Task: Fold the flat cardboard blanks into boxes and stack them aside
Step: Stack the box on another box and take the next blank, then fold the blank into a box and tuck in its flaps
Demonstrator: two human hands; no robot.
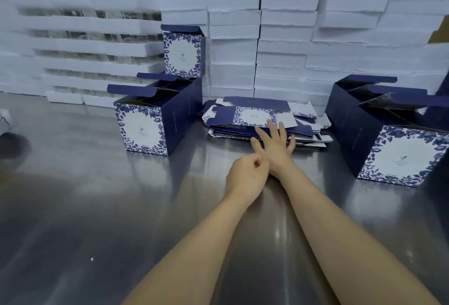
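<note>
Surface: steel table (97, 195), with white foam trays (233, 17) stacked along its far edge.
Blanks: loose pile of flat blanks (255, 116) at table centre, likely put there within reach of both hands.
Folded boxes: left group (145, 124) and right group (401, 154), tops open, presumably parked at the sides to leave the middle for folding.
Right hand (274, 144): stretched forward, palm down, fingers spread straight over the pile's near edge, gripping nothing; contact unclear.
Left hand (245, 175): curled closed, empty, just beside the right wrist.

We see cool, even overhead light glaring in streaks off the steel table (73, 183); foam stacks (73, 25) at upper left blur, edges bow.
</note>
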